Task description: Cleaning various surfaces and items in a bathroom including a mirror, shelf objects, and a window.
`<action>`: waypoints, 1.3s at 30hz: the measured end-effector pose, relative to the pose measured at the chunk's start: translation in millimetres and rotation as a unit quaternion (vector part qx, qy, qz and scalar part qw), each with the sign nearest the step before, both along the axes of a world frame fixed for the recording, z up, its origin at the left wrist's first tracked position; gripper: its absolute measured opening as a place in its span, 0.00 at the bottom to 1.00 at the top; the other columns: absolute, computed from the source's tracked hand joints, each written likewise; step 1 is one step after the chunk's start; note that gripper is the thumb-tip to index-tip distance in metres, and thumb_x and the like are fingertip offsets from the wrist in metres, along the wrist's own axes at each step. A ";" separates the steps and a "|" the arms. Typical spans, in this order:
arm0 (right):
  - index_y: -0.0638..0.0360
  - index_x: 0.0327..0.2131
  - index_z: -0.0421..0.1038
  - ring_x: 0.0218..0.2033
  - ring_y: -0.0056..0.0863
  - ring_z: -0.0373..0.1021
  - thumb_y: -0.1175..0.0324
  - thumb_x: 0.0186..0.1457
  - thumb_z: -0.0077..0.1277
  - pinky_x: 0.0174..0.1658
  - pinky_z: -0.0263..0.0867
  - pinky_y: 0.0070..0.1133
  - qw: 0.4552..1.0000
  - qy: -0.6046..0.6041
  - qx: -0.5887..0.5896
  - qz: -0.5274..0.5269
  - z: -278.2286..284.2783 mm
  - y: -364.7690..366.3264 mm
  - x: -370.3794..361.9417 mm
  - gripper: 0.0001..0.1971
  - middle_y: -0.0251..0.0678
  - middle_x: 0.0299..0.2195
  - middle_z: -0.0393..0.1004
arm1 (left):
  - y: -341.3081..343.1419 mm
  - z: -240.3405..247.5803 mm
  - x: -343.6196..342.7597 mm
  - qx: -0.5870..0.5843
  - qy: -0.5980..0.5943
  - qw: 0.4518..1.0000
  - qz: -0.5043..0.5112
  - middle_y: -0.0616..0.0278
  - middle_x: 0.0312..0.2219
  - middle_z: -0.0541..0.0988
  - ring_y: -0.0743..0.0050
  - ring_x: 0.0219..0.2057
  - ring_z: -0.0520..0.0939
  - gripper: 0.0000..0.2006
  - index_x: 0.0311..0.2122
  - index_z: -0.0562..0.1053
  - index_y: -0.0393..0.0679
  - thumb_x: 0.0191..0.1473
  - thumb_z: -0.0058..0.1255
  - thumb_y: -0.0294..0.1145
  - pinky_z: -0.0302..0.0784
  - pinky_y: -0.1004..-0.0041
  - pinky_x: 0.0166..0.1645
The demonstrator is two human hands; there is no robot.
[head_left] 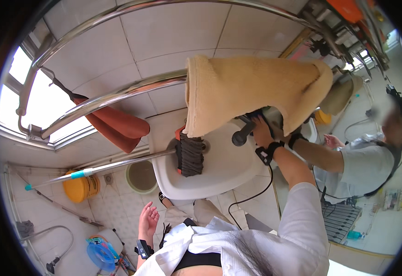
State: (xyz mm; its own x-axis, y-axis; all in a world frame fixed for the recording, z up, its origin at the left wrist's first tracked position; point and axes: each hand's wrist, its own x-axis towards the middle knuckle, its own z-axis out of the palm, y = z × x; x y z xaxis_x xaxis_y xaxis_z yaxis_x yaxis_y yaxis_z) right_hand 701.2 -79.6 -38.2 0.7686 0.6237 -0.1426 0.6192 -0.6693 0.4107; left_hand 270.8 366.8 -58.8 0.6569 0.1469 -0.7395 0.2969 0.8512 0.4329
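My right hand (262, 131) reaches over the sink's right side, its fingers on a black faucet (242, 136) with a round spout end. The tan towel above partly hides the faucet's base and my fingertips. In the white sink (201, 186) lies a mop head (191, 156) with dark grey strips and orange ends. Its metal pole (113, 166), with teal grips, slopes out over the sink's left rim. My left hand (148, 218) is held low in front of the sink, palm up, fingers apart and slightly curled, with nothing in it.
A tan towel (247, 87) hangs from a metal rail (155, 83) over the sink, beside a rust-red cloth (118, 126). On the floor stand a pale green basin (142, 176) and a yellow bucket (79, 186). A mirror (348, 184) lines the right wall. A black cable (251, 198) hangs from my right wrist.
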 end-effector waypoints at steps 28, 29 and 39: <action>0.59 0.52 0.64 0.60 0.36 0.53 0.68 0.46 0.49 0.63 0.45 0.35 0.889 -0.441 0.087 -0.084 460.6 -12.6 -118.0 0.25 0.39 0.57 0.59 | 6.1 10.1 110.1 -0.072 -0.085 0.953 -0.282 0.61 0.30 0.76 0.74 0.27 0.76 0.15 0.50 0.63 0.42 0.58 0.43 0.29 0.75 0.74 0.35; 0.60 0.48 0.67 0.59 0.34 0.55 0.68 0.47 0.47 0.63 0.46 0.33 0.925 -0.375 0.050 -0.041 425.1 -9.8 -113.8 0.22 0.39 0.55 0.62 | 5.8 11.5 109.8 -0.076 -0.096 0.957 -0.263 0.59 0.30 0.76 0.74 0.28 0.77 0.16 0.51 0.64 0.40 0.58 0.43 0.29 0.75 0.74 0.35; 0.57 0.52 0.64 0.58 0.39 0.56 0.66 0.51 0.47 0.59 0.50 0.39 0.787 -0.606 -0.017 -0.115 551.7 -15.7 -152.0 0.23 0.39 0.55 0.63 | 45.7 -7.2 81.9 -0.061 -0.077 0.975 -0.198 0.65 0.30 0.77 0.77 0.30 0.77 0.15 0.51 0.66 0.46 0.59 0.42 0.34 0.75 0.74 0.36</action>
